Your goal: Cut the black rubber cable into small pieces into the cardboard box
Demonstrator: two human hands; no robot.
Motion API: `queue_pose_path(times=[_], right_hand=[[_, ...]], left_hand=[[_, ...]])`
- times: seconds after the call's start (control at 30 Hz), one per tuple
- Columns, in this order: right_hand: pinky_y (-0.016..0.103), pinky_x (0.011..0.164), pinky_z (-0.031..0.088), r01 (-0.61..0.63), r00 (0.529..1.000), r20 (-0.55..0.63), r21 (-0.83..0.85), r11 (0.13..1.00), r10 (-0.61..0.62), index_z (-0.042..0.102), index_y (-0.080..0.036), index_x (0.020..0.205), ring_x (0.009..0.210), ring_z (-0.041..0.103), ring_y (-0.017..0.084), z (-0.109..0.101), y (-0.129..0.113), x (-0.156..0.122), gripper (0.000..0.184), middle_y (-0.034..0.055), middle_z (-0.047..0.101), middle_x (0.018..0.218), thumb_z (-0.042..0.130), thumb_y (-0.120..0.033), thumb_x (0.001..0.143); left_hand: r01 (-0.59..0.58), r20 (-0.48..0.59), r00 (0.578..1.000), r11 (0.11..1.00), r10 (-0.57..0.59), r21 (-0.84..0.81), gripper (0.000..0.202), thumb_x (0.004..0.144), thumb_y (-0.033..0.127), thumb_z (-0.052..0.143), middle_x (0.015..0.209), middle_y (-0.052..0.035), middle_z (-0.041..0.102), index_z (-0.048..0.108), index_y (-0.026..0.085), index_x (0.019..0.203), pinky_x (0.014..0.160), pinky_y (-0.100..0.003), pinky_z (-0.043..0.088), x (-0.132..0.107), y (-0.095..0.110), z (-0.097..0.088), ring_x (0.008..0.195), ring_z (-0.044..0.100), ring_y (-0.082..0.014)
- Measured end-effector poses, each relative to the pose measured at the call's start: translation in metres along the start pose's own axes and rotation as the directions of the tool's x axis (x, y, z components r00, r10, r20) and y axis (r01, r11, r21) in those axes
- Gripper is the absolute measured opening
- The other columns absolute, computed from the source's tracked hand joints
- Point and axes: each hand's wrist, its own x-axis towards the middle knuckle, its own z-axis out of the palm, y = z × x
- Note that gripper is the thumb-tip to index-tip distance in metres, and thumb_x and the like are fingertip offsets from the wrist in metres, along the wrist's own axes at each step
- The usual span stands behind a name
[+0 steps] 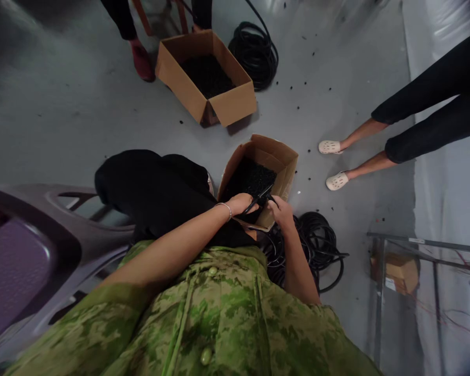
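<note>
My left hand (pixel 243 203), with a thin bracelet at the wrist, is closed around a slim dark tool (pixel 261 194) that resembles scissors; its exact form is too small to tell. Close on its right, my right hand (pixel 281 211) pinches a short bend of black tubing (pixel 273 199), which meets or nearly meets the tool. Both hands are over the near side of an open cardboard box (pixel 288 159) standing by my legs. Many small black pieces (pixel 253 177) lie inside it. Beside my right forearm, black tubing is coiled (pixel 317 235) on the floor.
A second cardboard box (pixel 235 107) with black pieces stands ahead, beside another tubing coil (pixel 254 55) and a person's red shoe (pixel 143 62). Another person's pale clogs (pixel 337 180) are at right. Small black bits dot the floor. A metal frame (pixel 426 244) stands right, a grey chair (pixel 90 209) left.
</note>
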Motion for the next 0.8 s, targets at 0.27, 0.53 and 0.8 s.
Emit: queue_pose_path(times=[0.27,0.53,0.8], right_hand=[[0.028,0.075,0.047,0.033,0.988,-0.149,-0.029,0.999,-0.037,0.064,-0.018,0.106,0.077,0.062,0.018,-0.001,0.001,0.002,0.036,0.003,0.066,0.077,0.039,-0.04,0.093],[0.028,0.075,0.045,0.063,0.986,-0.149,-0.104,0.993,-0.078,0.063,-0.018,0.107,0.077,0.062,0.019,0.007,-0.008,0.006,0.033,0.004,0.069,0.081,0.038,-0.036,0.095],[0.026,0.072,0.043,0.077,0.989,-0.106,-0.236,0.969,-0.105,0.062,-0.019,0.099,0.078,0.06,0.019,0.019,-0.008,0.005,0.028,0.0058,0.068,0.083,0.039,-0.034,0.097]], left_hand=[[-0.071,-0.001,0.997,0.995,0.071,0.068,0.034,0.086,0.034,0.049,0.1,-0.0131,0.074,0.071,0.012,0.1,0.076,-0.025,0.051,0.001,-0.001,0.002,0.092,0.069,-0.0245],[-0.064,0.031,0.998,0.993,0.061,0.102,0.035,0.086,0.032,0.05,0.102,-0.0151,0.073,0.069,0.011,0.106,0.075,-0.027,0.052,-0.006,0.004,-0.002,0.096,0.07,-0.027],[-0.023,0.006,1.0,0.992,0.022,0.127,0.038,0.087,0.034,0.051,0.104,-0.017,0.073,0.067,0.012,0.112,0.076,-0.029,0.052,-0.011,0.009,-0.005,0.1,0.07,-0.0298]])
